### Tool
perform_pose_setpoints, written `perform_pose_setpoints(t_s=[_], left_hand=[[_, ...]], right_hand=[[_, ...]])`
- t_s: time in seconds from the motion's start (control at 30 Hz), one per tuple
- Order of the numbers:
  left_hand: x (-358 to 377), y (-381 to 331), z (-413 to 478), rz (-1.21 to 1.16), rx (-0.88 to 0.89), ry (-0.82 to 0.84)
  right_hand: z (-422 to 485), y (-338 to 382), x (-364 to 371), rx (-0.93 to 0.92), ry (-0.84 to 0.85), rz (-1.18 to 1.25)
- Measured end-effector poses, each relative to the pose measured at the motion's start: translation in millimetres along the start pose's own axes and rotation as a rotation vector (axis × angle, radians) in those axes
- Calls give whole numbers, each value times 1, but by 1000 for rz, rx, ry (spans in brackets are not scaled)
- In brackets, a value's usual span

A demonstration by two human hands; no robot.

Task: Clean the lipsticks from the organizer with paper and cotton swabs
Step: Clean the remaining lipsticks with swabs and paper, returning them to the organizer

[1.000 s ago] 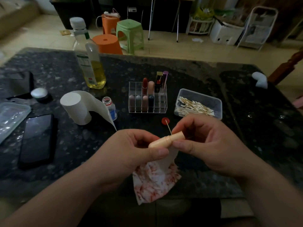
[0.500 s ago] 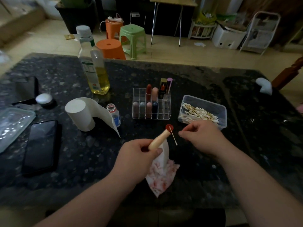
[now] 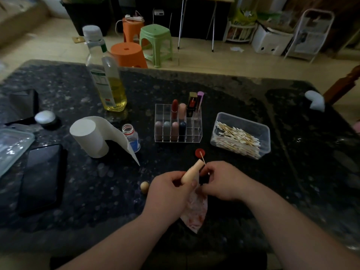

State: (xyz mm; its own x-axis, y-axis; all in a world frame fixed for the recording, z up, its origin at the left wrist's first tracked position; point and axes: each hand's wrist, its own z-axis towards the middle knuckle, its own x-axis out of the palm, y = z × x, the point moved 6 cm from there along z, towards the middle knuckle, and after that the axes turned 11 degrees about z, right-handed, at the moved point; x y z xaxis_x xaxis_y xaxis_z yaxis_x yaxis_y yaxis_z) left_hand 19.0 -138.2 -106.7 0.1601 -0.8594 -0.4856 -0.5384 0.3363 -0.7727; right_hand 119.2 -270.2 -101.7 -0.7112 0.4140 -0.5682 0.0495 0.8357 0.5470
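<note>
Head view: your left hand [image 3: 167,190] clamped the beige lipstick [image 3: 191,171] over stained paper [image 3: 195,211], your right hand [image 3: 224,182] pinched a cotton swab [image 3: 202,159] beside its top; a steady tube and light strokes probably suited best.

Beige lipstick tube [image 3: 191,171]: base hidden in left hand [image 3: 167,195]. Thin wooden cotton swab [image 3: 202,158]: lower end behind right hand [image 3: 226,182]. Clear plastic tray [image 3: 13,141]: cut by left edge.

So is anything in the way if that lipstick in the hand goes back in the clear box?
Almost nothing. A small red cap lies on the table between the lipstick in the left hand and the organizer. Carried through the air, the lipstick would likely pass over it. Empty slots show at the organizer's right.
</note>
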Motion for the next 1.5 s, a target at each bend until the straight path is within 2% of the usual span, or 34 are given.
perform_pose_setpoints(t_s=[0.2,0.37,0.53,0.63,0.77,0.9,1.17,1.23,1.33,1.4,1.5], left_hand=[[-15,-16,-13,47,150,-85],[-49,-20,-22,-123,109,-75],[-97,-4,-22,-196,99,-178],[-119,17,-20,-153,88,-215],[-134,39,-23,-44,46,-175],[-142,52,-25,66,16,-109],[-147,60,-27,41,60,-75],[-149,60,-29,27,65,-80],[-151,56,-32,10,75,-91],[-150,51,-34,-5,83,-95],[-142,42,-38,-7,108,-57]], right_hand=[[0,1,15,48,-31,-80],[-6,7,13,54,-27,-141],[-9,23,17,-86,-135,-84],[-10,41,27,-208,-166,21],[-17,71,51,-371,-70,104],[-19,92,80,-541,-33,21],[-2,98,106,-478,-53,11],[-1,100,97,-419,-88,165],[-1,98,70,-263,-66,843],[-5,97,53,-225,-42,1195],[-13,97,46,-206,63,1486]])
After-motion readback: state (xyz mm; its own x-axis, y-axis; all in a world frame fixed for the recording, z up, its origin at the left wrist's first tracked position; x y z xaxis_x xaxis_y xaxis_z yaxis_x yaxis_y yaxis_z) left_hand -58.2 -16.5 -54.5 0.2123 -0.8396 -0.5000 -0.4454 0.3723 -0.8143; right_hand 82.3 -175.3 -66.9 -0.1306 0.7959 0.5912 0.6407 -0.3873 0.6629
